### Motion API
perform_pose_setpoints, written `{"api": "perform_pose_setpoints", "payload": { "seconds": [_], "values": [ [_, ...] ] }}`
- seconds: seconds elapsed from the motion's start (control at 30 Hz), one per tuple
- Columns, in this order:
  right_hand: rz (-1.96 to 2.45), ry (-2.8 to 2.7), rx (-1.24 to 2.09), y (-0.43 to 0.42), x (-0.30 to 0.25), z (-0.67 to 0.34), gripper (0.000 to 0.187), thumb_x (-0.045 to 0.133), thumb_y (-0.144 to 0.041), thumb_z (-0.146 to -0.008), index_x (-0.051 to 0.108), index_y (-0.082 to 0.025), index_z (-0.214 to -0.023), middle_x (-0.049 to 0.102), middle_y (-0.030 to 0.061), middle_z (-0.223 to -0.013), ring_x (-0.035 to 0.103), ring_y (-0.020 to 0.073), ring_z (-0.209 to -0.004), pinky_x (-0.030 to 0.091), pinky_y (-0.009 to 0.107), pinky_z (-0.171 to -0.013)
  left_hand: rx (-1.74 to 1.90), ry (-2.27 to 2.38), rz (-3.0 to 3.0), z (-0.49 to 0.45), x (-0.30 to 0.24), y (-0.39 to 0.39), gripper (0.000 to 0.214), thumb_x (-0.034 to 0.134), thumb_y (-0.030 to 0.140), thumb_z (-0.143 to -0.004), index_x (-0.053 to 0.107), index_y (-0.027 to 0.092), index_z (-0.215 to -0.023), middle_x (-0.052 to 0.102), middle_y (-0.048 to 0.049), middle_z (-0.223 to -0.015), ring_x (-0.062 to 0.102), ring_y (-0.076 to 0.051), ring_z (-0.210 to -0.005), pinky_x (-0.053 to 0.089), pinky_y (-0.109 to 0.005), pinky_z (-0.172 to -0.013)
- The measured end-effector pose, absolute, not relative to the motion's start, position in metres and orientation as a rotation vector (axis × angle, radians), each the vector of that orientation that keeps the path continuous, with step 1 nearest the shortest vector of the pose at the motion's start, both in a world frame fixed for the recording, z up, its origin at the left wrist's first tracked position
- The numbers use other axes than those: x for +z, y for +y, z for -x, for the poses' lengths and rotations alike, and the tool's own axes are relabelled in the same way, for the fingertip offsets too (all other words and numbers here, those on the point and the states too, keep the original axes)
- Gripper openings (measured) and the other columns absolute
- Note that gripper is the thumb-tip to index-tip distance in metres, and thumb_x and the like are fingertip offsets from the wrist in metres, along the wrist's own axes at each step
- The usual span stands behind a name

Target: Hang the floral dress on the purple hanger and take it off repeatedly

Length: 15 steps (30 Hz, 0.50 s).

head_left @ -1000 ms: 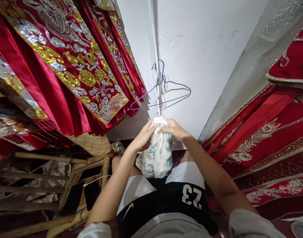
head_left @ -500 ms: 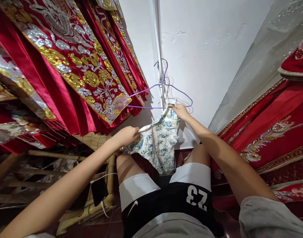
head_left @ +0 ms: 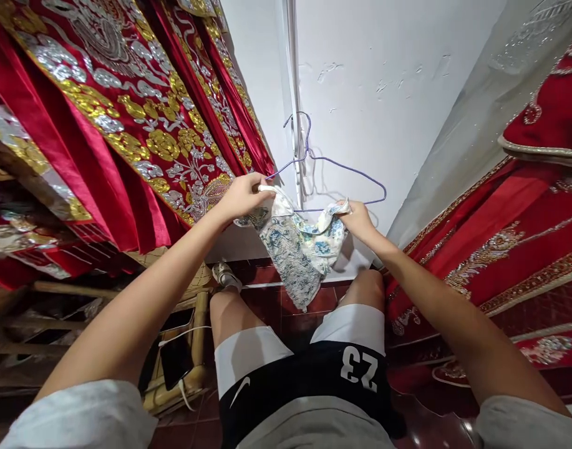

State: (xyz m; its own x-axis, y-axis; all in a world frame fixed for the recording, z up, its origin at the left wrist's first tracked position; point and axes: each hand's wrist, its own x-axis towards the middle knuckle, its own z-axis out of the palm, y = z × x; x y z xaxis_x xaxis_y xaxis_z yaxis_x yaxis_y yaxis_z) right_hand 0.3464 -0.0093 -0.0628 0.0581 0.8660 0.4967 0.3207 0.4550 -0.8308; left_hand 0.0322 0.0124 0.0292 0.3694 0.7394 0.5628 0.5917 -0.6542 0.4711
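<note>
A white garment with a blue floral print (head_left: 295, 249) hangs stretched between my hands; its exact kind is unclear. My left hand (head_left: 246, 196) pinches its white edge at the left, with the left end of the hanger hidden behind the hand. At the right, my right hand (head_left: 358, 219) grips the opposite edge, just below the hanger's bar. The purple wire clothes hanger (head_left: 346, 167) hangs against the white wall, and the garment's top covers part of its lower bar. The garment's lower part droops to a point above the floor.
Red panels with gold and silver embroidery (head_left: 164, 143) hang at the left. Beaded red cloth (head_left: 501, 249) lines the right side. A bamboo frame (head_left: 199, 337) stands low at the left, with a dark phone (head_left: 177, 362) and a white cable on it. Dark red tiles (head_left: 267, 299) cover the floor.
My left hand has risen toward the hanger, lifting its side of the garment. My right hand has shifted slightly right and down. The garment's upper edge now overlaps the hanger's lower bar.
</note>
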Motion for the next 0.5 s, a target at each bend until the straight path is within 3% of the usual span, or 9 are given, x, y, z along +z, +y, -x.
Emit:
{"api": "perform_pose_setpoints", "payload": {
  "seconds": [0.07, 0.13, 0.2, 0.23, 0.3, 0.37, 0.4, 0.43, 0.5],
  "values": [
    [1.089, -1.514, 0.487, -0.018, -0.059, -0.349, 0.011, 0.064, -0.02, -0.07, 0.07, -0.015, -0.077, 0.068, 0.0021, -0.072, 0.06, 0.0174, -0.068, 0.044, 0.028, -0.065, 1.31, 1.171, -2.247, -0.041, 0.022, 0.017, 0.017, 0.069, 0.031, -0.078, 0.06, 0.019, -0.086, 0.06, -0.0006, -0.071, 0.052, -0.015, -0.064, 0.047, -0.029, -0.068],
    [1.111, -1.42, 0.341, -0.023, -0.05, -0.358, 0.04, 0.068, -0.017, -0.068, 0.069, -0.013, -0.108, 0.07, 0.0025, -0.079, 0.062, 0.018, -0.071, 0.046, 0.028, -0.067, 1.412, 1.151, -2.161, -0.043, 0.017, 0.019, 0.018, 0.063, 0.033, -0.083, 0.063, 0.018, -0.093, 0.057, 0.0012, -0.066, 0.049, -0.015, -0.06, 0.043, -0.027, -0.064],
    [1.142, -1.291, 0.216, -0.023, -0.037, -0.374, 0.077, 0.071, -0.013, -0.068, 0.05, -0.011, -0.142, 0.07, 0.0016, -0.079, 0.062, 0.0183, -0.07, 0.046, 0.029, -0.068, 1.39, 1.195, -2.208, -0.041, 0.017, 0.018, 0.022, 0.056, 0.036, -0.088, 0.066, 0.017, -0.09, 0.058, -0.0003, -0.066, 0.051, -0.016, -0.064, 0.043, -0.028, -0.066],
    [1.165, -1.259, 0.189, -0.021, -0.03, -0.384, 0.084, 0.072, -0.011, -0.069, 0.042, -0.01, -0.148, 0.069, 0.001, -0.078, 0.061, 0.0182, -0.069, 0.047, 0.03, -0.069, 1.33, 1.235, -2.263, -0.039, 0.019, 0.017, 0.025, 0.053, 0.038, -0.09, 0.067, 0.017, -0.087, 0.06, -0.0014, -0.068, 0.052, -0.017, -0.067, 0.043, -0.029, -0.069],
    [1.219, -1.288, 0.203, -0.017, -0.016, -0.404, 0.07, 0.072, -0.007, -0.069, 0.056, -0.01, -0.138, 0.068, 0.0006, -0.073, 0.06, 0.018, -0.067, 0.047, 0.031, -0.069, 1.176, 1.312, -2.373, -0.035, 0.027, 0.015, 0.031, 0.047, 0.039, -0.094, 0.065, 0.017, -0.082, 0.062, -0.0036, -0.073, 0.054, -0.02, -0.073, 0.044, -0.031, -0.074],
    [1.239, -1.38, 0.331, -0.013, -0.003, -0.422, 0.032, 0.074, -0.005, -0.066, 0.074, -0.013, -0.097, 0.065, 0.0005, -0.066, 0.058, 0.0173, -0.064, 0.047, 0.031, -0.067, 1.085, 1.36, -2.47, -0.03, 0.033, 0.017, 0.031, 0.044, 0.037, -0.095, 0.063, 0.017, -0.081, 0.063, -0.0064, -0.08, 0.056, -0.023, -0.085, 0.045, -0.034, -0.083],
    [1.22, -1.408, 0.427, -0.012, 0.002, -0.428, 0.017, 0.077, -0.006, -0.065, 0.073, -0.015, -0.078, 0.063, 0.0002, -0.061, 0.057, 0.0168, -0.061, 0.047, 0.032, -0.065, 1.084, 1.382, -2.5, -0.027, 0.035, 0.02, 0.029, 0.045, 0.036, -0.094, 0.063, 0.017, -0.081, 0.064, -0.0076, -0.085, 0.056, -0.024, -0.092, 0.045, -0.036, -0.089],
    [1.191, -1.42, 0.523, -0.011, 0.007, -0.432, 0.013, 0.079, -0.008, -0.065, 0.069, -0.017, -0.067, 0.061, -0.0001, -0.058, 0.055, 0.0161, -0.058, 0.047, 0.032, -0.064, 1.109, 1.411, -2.495, -0.023, 0.035, 0.023, 0.026, 0.047, 0.035, -0.094, 0.062, 0.017, -0.082, 0.063, -0.0082, -0.088, 0.055, -0.025, -0.097, 0.044, -0.037, -0.093],
    [1.09, -1.399, 0.688, -0.012, 0.012, -0.432, 0.015, 0.08, -0.019, -0.07, 0.067, -0.018, -0.062, 0.062, 0.0008, -0.057, 0.056, 0.0163, -0.055, 0.05, 0.034, -0.063, 1.145, 1.492, -2.341, -0.016, 0.03, 0.031, 0.027, 0.05, 0.04, -0.094, 0.06, 0.018, -0.083, 0.063, -0.0077, -0.088, 0.055, -0.025, -0.095, 0.046, -0.038, -0.092]
  ]
}}
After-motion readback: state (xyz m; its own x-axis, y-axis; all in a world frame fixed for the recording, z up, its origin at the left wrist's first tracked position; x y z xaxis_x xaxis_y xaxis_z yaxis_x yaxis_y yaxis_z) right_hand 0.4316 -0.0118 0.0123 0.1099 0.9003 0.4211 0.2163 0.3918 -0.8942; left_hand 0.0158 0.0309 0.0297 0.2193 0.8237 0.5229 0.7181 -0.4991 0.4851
